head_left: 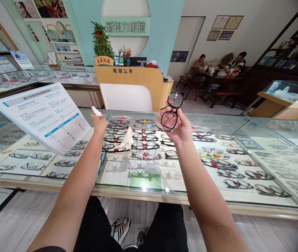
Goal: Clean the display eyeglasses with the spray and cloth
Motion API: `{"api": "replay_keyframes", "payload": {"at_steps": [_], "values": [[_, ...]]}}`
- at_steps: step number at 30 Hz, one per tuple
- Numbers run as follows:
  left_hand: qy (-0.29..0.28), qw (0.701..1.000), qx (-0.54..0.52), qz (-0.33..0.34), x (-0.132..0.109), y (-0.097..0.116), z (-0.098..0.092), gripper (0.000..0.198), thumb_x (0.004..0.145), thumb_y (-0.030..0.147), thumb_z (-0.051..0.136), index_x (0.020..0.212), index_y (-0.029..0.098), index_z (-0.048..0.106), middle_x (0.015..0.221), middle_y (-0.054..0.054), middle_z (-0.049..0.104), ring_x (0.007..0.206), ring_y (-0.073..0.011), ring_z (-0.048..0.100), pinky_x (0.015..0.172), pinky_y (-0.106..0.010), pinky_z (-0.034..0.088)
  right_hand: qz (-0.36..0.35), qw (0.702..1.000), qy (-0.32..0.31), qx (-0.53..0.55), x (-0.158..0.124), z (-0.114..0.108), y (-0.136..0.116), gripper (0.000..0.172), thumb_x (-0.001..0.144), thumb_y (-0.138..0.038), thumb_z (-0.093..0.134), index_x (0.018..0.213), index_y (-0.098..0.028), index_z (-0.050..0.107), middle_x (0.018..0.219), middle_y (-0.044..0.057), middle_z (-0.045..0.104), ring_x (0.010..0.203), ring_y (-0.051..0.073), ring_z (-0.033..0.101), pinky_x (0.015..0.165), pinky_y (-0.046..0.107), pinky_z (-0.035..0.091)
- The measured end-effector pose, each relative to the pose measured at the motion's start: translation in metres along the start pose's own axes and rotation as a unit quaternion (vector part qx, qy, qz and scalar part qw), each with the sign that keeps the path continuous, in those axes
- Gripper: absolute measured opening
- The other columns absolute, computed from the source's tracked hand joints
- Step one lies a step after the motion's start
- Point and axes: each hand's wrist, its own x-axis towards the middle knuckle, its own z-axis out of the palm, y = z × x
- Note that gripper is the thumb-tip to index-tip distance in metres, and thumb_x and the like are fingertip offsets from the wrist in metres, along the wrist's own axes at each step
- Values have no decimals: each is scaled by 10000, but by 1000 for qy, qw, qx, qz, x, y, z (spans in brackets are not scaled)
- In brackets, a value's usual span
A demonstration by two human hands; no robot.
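Note:
My right hand (180, 127) is raised over the glass counter (243, 122), fingers closed on a pair of black-framed glasses (172, 110) held up on end, one lens above the other. My left hand (99, 123) reaches out over the counter with its fingers wrapped round a small white bottle (95, 111), only the top of which shows. A crumpled white cloth (126, 140) lies on the glass just right of my left hand.
Under the glass lie rows of spectacle frames (143, 136). A tilted printed sign (43, 115) stands at the left. Beyond are a wooden cashier desk (138, 82) with a white chair (126, 97), and two people seated at a table (217, 75) at the back right.

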Motion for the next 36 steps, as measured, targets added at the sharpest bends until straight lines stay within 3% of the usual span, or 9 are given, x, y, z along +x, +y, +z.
{"api": "replay_keyframes", "payload": {"at_steps": [2,5,8,11,14,19,26,32,36], "values": [[-37,995,-85,-24,-14,17,8,478,789,272,767,1156,301,462,1116,-47,607,1002,-206,661,770,-338,615,-2,1000,-7,-1,0,1,0,275,863,-473,943,915,-305,732,1057,3,863,1343,291,772,1203,538,631],[-196,962,-184,-46,-40,40,15,404,748,347,756,1064,277,515,939,-20,591,853,-198,631,672,-323,542,-2,1000,-14,-13,-1,2,1,317,830,-484,974,896,-297,727,1044,15,854,1348,303,767,1188,528,644],[-346,913,-212,-50,-62,56,13,497,862,747,656,888,264,539,795,-49,558,785,-250,619,615,-378,486,-3,999,-19,-25,-2,4,1,342,815,-498,991,913,-288,739,1039,18,840,1337,300,771,1159,511,664],[-400,896,-181,-60,-73,64,8,845,819,1105,328,745,280,492,662,-53,477,687,-262,575,554,-401,441,-5,999,-29,-32,-3,6,2,381,786,-508,1017,926,-279,747,1022,22,825,1321,310,777,1158,518,669],[-408,897,-154,-66,-75,65,7,953,744,1181,166,697,290,498,595,-46,417,630,-253,532,509,-400,411,-4,999,-32,-39,-4,7,3,393,781,-515,1023,924,-279,743,1009,23,811,1330,325,771,1178,537,659],[-402,898,-167,-55,-80,69,8,965,760,1173,122,624,285,475,546,-35,358,580,-230,490,452,-379,381,2,998,-32,-56,-4,6,3,371,822,-521,983,932,-282,722,1043,32,804,1263,309,789,1163,529,660],[-405,892,-203,-13,-98,81,21,869,865,1072,337,660,255,549,732,-81,549,749,-241,605,664,-433,578,33,988,-75,-132,-10,16,17,507,743,-560,1053,839,-269,648,998,24,831,1103,259,815,1051,431,666],[-341,921,-175,67,-99,59,37,670,887,881,593,729,232,639,780,-55,590,766,-209,595,699,-354,556,71,976,-129,-159,-21,30,46,524,771,-615,1023,838,-268,637,945,18,848,1006,234,816,1011,395,639],[-304,938,-49,160,-105,53,36,528,961,735,599,791,237,639,853,-42,633,825,-209,590,815,-360,533,79,974,-138,-160,-24,31,55,513,788,-631,1007,840,-271,646,934,19,858,995,227,807,1006,393,630]]}}
